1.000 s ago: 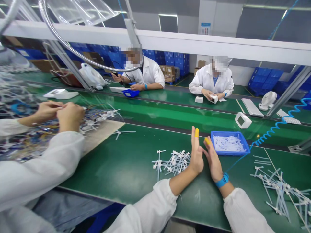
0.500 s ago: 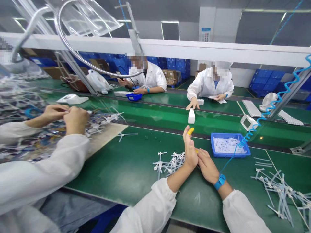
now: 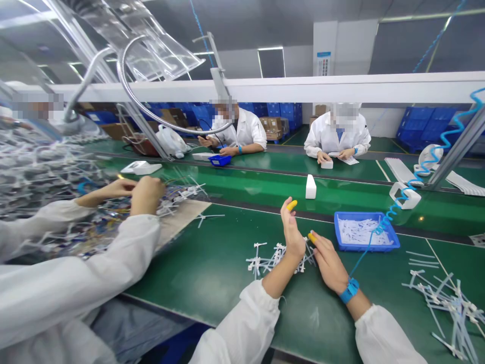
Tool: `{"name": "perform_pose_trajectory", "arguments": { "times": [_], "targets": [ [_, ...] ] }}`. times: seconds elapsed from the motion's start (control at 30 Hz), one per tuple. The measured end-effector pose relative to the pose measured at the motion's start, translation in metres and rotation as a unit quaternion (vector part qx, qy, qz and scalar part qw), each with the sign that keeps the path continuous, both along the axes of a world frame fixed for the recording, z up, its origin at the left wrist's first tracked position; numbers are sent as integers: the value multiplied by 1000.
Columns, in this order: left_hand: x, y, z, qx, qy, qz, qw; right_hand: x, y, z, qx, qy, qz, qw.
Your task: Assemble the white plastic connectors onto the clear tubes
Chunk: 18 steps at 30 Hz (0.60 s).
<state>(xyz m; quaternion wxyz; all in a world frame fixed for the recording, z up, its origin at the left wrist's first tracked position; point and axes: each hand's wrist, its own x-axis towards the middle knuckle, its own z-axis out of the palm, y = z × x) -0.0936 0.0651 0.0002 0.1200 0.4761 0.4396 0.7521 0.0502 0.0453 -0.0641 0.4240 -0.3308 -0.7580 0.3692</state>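
My left hand (image 3: 291,230) is raised edge-on above the green table (image 3: 212,263), fingers loosely curled, with a yellow finger cot on one fingertip; I see nothing in it. My right hand (image 3: 328,258) rests low beside it with a blue wrist strap (image 3: 349,289) and a yellow cot on a fingertip that touches the base of the left hand. A small pile of white plastic cable ties (image 3: 276,257) lies just left of and under both hands. A blue tray (image 3: 366,231) of white parts stands beyond my right hand.
More cable ties (image 3: 449,303) lie at the right. A co-worker's sleeves and hands (image 3: 140,194) work over a tangle of ties and wires at left. A white block (image 3: 310,186) and a white device (image 3: 405,194) stand on the conveyor. Two people in white coats sit opposite.
The camera has tilted up and swung left. My hands stayed together over the ties, the right one sinking lower. A person opposite set a white block on the conveyor and drew the hand back.
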Motion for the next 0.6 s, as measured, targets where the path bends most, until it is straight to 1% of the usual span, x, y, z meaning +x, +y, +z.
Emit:
{"name": "perform_pose_trajectory", "arguments": {
  "times": [0.17, 0.27, 0.37, 0.43, 0.5, 0.6],
  "targets": [
    [-3, 10, -7, -39, -53, 7, 998, 1, -5, 10, 11, 22, -36, 999],
    [-5, 12, -12, -51, -57, 13, 997, 1, -8, 14, 17, 24, -50, 998],
    [-5, 10, -9, -36, -42, 9, 998, 0, -6, 10, 18, 24, -65, 997],
    [0, 2, 0, -12, -29, -9, 999, -1, -4, 5, 18, 23, -67, 997],
    [9, -14, 15, 9, -29, -46, 998, -1, 0, -1, 20, 24, -61, 998],
    [32, -55, 44, 38, -46, -121, 991, 1, 3, -7, 36, 30, -49, 998]
  ]
}}
